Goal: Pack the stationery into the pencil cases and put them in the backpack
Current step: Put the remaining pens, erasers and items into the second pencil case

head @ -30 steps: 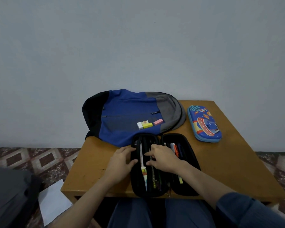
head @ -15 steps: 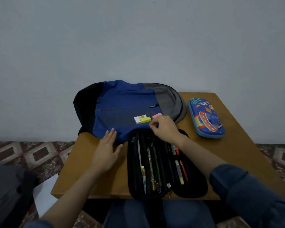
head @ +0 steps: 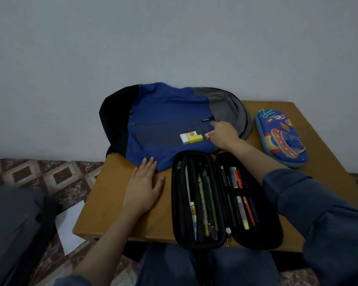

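Right hand (head: 222, 136) pinching pink eraser (head: 207, 136) on the backpack (head: 163, 112)
Left hand (head: 144, 186) lying flat on the worktop (head: 112, 203); black pencil case (head: 262, 234) lying open at near edge, pens (head: 239, 180) pointing toward the backpack

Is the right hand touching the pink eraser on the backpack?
Touching. The head view shows the right hand curled over the right end of the pink eraser, with no gap between them.
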Available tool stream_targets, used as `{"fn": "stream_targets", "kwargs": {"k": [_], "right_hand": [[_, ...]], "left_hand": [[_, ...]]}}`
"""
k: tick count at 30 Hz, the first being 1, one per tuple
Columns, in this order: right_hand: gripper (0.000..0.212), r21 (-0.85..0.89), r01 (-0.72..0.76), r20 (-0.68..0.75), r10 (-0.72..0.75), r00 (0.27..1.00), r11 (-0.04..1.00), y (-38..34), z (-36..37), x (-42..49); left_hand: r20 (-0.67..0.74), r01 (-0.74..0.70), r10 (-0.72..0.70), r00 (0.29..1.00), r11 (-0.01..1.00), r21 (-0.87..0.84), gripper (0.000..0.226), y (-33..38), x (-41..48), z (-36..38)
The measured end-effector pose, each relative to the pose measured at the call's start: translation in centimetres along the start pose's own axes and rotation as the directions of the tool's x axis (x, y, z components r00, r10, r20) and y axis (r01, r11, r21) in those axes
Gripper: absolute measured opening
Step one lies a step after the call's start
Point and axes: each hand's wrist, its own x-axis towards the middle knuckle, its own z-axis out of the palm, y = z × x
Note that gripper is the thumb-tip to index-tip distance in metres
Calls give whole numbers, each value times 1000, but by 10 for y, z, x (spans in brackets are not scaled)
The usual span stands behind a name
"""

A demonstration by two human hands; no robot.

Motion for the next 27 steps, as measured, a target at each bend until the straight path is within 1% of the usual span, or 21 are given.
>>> {"fn": "stream_targets", "kwargs": {"k": [2,4,7,10,11,13,14,16,18,20,22,23,25,27], "right_hand": [[45,-94,14,51,-9,999,995,0,7,2],[42,-120,14,46,-9,999,993,0,11,2],[30,-26,-13,-64,12,998,1000,-2,12,-2],[24,0,33,-223,-32,974,999,-6,10,-15],[24,58,67,-262,-49,964,996,-10,8,-21],[24,220,138,-279,-73,957,966,-19,1,-36],[23,272,163,-257,-91,962,948,-23,-3,-45],[27,301,179,-128,-146,981,937,-27,-3,-59],[33,327,145,45,-169,985,934,-29,2,-72],[32,423,66,151,-142,978,904,-28,9,-80],[25,536,-13,179,-99,979,844,-27,14,-87],[22,565,-38,184,-81,980,824,-27,16,-90],[19,558,-37,168,-68,983,829,-29,20,-95],[16,536,-5,140,-83,987,844,-31,23,-99]], "left_hand": [[-4,-2,2,1000,1000,0,57,0,0,0],[-7,-4,4,1000,1000,-4,56,0,0,0],[-7,2,-2,1000,1000,-18,56,0,0,-1],[-12,1,-1,1000,999,-42,56,0,-1,-1],[-10,1,-1,1000,998,-59,56,-1,-1,-1],[0,7,-7,1000,995,-98,61,-1,-2,-1],[7,10,-9,1000,993,-116,67,-1,-2,-1],[29,25,-22,999,992,-127,81,-2,-2,-1],[51,23,-17,999,994,-109,95,-3,-2,-1],[69,13,-6,998,996,-89,106,-3,-3,-2],[75,7,-1,997,996,-85,113,-2,-4,-3],[78,10,-4,997,996,-83,114,-2,-5,-4],[78,8,-2,997,996,-87,115,2,-7,-8],[87,12,-2,996,993,-118,106,9,-11,-14]]}}
